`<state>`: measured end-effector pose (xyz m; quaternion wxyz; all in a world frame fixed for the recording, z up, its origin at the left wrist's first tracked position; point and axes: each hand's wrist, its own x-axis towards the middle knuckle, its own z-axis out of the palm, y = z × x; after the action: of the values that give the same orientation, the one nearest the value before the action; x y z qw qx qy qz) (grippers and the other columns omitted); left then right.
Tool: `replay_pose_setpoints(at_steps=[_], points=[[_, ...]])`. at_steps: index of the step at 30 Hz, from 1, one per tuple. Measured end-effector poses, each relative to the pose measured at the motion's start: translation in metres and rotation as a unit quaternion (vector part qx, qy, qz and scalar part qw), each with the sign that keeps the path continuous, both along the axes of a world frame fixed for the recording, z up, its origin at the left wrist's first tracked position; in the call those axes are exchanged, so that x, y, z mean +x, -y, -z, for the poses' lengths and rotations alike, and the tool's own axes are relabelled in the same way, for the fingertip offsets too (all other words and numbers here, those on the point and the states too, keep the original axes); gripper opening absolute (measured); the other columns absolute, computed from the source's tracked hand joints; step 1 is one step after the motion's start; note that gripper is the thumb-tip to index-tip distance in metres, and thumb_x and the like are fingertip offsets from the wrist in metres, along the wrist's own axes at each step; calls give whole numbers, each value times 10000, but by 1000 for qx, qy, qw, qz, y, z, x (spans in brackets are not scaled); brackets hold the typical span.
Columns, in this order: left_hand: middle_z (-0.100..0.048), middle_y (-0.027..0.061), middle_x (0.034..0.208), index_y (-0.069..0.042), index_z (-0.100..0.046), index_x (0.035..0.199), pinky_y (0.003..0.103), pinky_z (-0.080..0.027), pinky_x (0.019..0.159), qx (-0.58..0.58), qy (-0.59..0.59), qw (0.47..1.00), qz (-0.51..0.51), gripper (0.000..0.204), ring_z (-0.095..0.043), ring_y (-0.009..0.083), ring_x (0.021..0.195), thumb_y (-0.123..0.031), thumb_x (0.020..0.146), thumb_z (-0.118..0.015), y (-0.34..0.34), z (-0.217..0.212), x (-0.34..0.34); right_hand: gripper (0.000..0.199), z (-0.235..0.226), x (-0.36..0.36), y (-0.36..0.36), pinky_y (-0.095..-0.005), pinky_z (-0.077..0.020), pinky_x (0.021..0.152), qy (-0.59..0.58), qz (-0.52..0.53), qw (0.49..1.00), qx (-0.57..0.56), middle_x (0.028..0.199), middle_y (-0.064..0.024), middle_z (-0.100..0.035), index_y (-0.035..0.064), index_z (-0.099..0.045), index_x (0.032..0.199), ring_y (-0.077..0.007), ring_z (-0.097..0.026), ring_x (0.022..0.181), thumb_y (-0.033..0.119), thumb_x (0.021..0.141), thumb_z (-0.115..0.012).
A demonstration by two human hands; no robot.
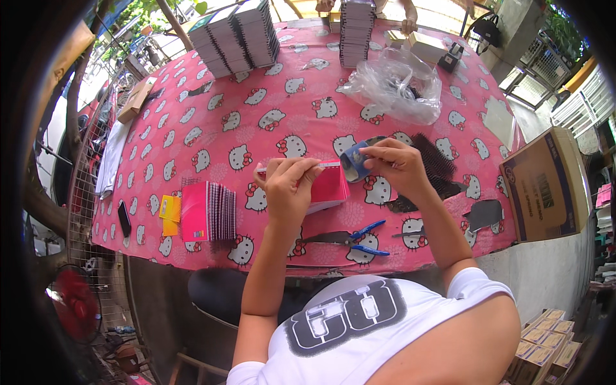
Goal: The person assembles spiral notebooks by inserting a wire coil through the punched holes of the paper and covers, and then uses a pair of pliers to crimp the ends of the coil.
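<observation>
My left hand is closed on the top edge of a pink-covered notebook, where a row of small punched holes shows. To its right my right hand has its fingertips pinched together; what they hold, if anything, is too small to make out. A blue, round, hollow item with a pale inside is right beside those fingertips. Dark binding coils lie in a heap beyond my right wrist. Between my forearms, pliers with blue handles rest on the table with their jaws pointing left.
Pink spiral-bound notebooks, yellow cards and a phone lie at left. Tall notebook stacks and a plastic bag occupy the far side, near another person's hand. A carton stands at right.
</observation>
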<state>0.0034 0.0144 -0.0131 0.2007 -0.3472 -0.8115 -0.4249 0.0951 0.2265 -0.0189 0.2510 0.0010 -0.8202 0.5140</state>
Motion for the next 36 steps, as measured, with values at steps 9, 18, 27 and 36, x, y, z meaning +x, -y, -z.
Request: replay_pose_setpoints(at_steps=[9, 18, 27, 36], points=[[-684, -23, 828, -118, -745, 889, 361, -304, 893, 43, 34, 998, 23, 120, -555, 164, 839, -153, 774, -747, -3, 4, -1, 250, -28, -16, 8, -281, -469, 687, 4, -77, 993, 92, 863, -17, -621, 66, -715, 919, -136, -584, 775, 32, 685, -793], [-688, -27, 831, -119, -751, 902, 339, -319, 905, 14, 1, 1000, -13, 132, -554, 143, 818, -174, 782, -750, -3, 2, 4, 192, -31, -23, 3, -273, -469, 628, 106, -134, 984, 52, 870, -28, -619, 45, -670, 935, -135, -590, 719, 91, 767, -749], [-683, -35, 826, -148, -733, 907, 398, -266, 965, -18, 9, 999, -38, 197, -577, 140, 841, -246, 746, -790, -1, -3, 6, 255, -36, -18, 36, -381, -493, 611, -25, -11, 968, 249, 837, -56, -590, 77, -586, 980, -311, -628, 741, 253, 831, -695], [-685, -39, 805, -154, -726, 880, 364, -287, 913, -21, -10, 999, -26, 187, -581, 144, 819, -211, 717, -798, 1, 3, 2, 281, -31, -24, 47, -387, -474, 621, -8, -10, 963, 269, 856, -82, -561, 59, -587, 924, -299, -598, 767, 264, 795, -730]])
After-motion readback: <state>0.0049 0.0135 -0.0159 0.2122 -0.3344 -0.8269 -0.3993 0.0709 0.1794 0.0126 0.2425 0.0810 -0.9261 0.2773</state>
